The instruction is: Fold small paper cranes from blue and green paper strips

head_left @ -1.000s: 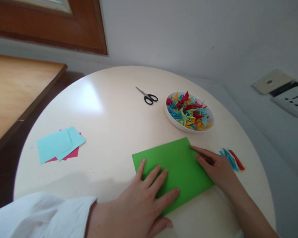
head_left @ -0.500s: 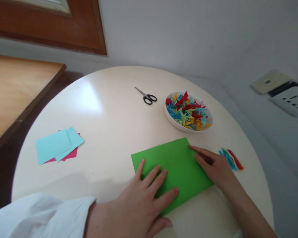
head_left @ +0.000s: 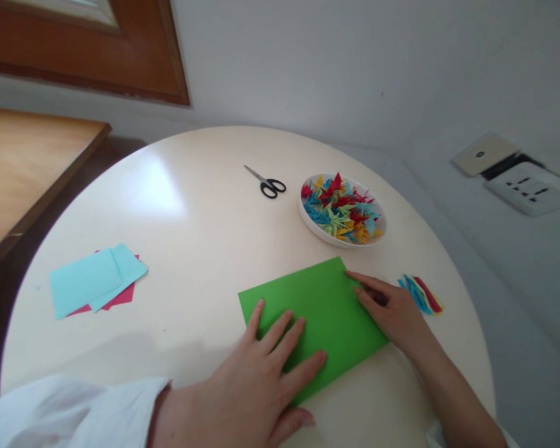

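Note:
A sheet of green paper [head_left: 322, 317] lies flat on the white round table in front of me. My left hand [head_left: 256, 379] rests on the sheet's left part, fingers spread and palm down. At the right edge, my right hand [head_left: 396, 308] has its thumb and index finger on the paper's margin; its other fingers are curled under and partly hidden. Just right of that hand lies a small bunch of coloured paper strips [head_left: 420, 294], in blue, red and yellow.
A white bowl [head_left: 324, 235] full of colourful folded paper pieces stands beyond the sheet. Black-handled scissors [head_left: 267, 183] lie left of it. Light-blue paper sheets [head_left: 84, 280] overlap red ones [head_left: 124, 295] at the left. A wall with sockets [head_left: 527, 188] borders the table.
The whole scene has shifted slightly left in view as the camera turned. Both hands keep their places on the green paper.

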The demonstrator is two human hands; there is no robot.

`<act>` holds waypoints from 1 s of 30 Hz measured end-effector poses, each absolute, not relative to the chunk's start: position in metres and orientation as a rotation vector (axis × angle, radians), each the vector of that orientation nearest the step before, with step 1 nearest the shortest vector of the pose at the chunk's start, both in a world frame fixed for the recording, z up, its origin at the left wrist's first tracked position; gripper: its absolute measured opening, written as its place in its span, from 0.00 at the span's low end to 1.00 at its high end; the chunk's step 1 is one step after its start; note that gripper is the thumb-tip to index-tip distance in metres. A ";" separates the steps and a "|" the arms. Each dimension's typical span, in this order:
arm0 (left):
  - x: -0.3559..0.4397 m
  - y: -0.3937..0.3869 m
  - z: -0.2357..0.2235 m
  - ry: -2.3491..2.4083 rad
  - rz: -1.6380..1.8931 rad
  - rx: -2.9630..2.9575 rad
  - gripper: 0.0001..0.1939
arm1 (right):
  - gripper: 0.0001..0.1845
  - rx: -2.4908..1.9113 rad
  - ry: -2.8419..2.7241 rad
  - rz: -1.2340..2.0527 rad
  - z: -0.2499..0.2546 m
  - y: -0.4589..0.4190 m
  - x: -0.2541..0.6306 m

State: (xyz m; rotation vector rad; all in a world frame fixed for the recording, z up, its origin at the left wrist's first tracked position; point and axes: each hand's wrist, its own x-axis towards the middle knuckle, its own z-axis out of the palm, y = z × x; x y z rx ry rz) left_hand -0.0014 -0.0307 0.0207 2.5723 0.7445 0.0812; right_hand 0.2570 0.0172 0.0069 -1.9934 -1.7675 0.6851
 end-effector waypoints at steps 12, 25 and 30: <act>0.000 -0.034 0.015 0.782 0.037 2.543 0.31 | 0.26 -1.933 -1.948 0.547 0.000 0.018 0.260; 0.009 -0.036 0.019 0.900 0.081 2.531 0.34 | 0.22 -1.973 -2.295 0.051 0.007 0.005 0.244; 0.013 -0.037 0.017 0.963 0.120 2.575 0.33 | 0.20 -1.902 -2.424 -0.244 0.006 0.003 0.235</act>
